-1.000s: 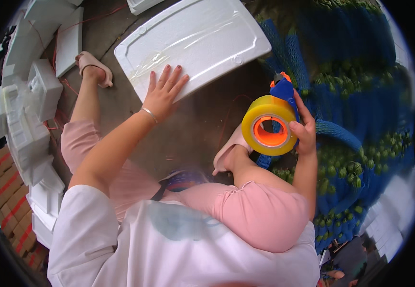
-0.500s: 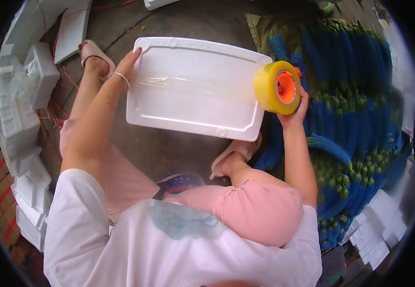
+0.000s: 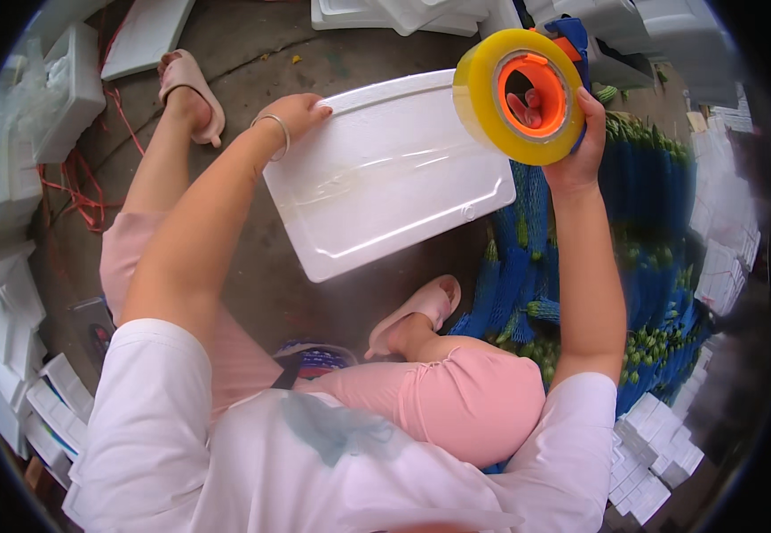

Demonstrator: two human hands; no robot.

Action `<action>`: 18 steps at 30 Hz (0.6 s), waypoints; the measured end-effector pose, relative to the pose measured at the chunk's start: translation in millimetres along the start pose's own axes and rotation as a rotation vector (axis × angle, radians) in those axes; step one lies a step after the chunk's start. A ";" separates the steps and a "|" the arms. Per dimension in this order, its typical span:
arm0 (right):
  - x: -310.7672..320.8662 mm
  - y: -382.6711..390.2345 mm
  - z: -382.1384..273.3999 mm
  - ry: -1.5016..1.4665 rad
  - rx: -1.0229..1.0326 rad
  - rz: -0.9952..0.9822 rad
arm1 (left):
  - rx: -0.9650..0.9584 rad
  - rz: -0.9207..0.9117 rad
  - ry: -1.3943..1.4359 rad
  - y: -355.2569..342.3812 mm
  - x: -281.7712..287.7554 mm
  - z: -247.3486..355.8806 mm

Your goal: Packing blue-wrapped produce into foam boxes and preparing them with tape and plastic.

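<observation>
L hand (image 3: 295,118) is touching the white foam box (image 3: 394,200) at its far-L corner; can't tell if it's clasping. R hand (image 3: 581,158) is grasping a yellow tape roll (image 3: 481,102) on a blue dispenser (image 3: 574,40), by the box's far-R corner. Box is lying btwn hands, L nearer, long axis running L–R, R end slanting away. Floor (image 3: 270,284) is showing off near edge; blue nets (image 3: 508,293) w/ green veg (image 3: 665,345) are lying past R edge.

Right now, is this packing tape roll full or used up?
Not used up: the yellow packing tape roll forms a thick ring around its orange core. Whether it's full, I can't tell.
</observation>
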State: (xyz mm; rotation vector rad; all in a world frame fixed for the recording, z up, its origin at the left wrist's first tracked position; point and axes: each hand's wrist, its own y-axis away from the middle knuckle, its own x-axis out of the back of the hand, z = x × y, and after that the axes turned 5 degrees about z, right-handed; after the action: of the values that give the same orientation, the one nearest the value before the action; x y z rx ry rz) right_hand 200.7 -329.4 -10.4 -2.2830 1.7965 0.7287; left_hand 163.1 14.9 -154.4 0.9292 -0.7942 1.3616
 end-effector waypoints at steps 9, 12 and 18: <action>-76.8 210.0 -44.7 0.720 0.124 0.223 | -0.189 -0.129 0.194 148.4 11.8 61.0; -92.5 257.9 -35.5 0.892 0.170 0.194 | -0.225 -0.052 0.274 186.0 -3.5 82.9; -94.0 307.4 -20.4 0.833 0.208 0.230 | -0.165 -0.175 0.259 183.4 19.3 113.7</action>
State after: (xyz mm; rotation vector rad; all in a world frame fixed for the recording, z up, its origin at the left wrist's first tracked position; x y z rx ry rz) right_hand -99.7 -339.5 105.3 -2.4291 2.3206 -0.4771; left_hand -11.9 -82.1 -71.5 0.6609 -0.6020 1.2142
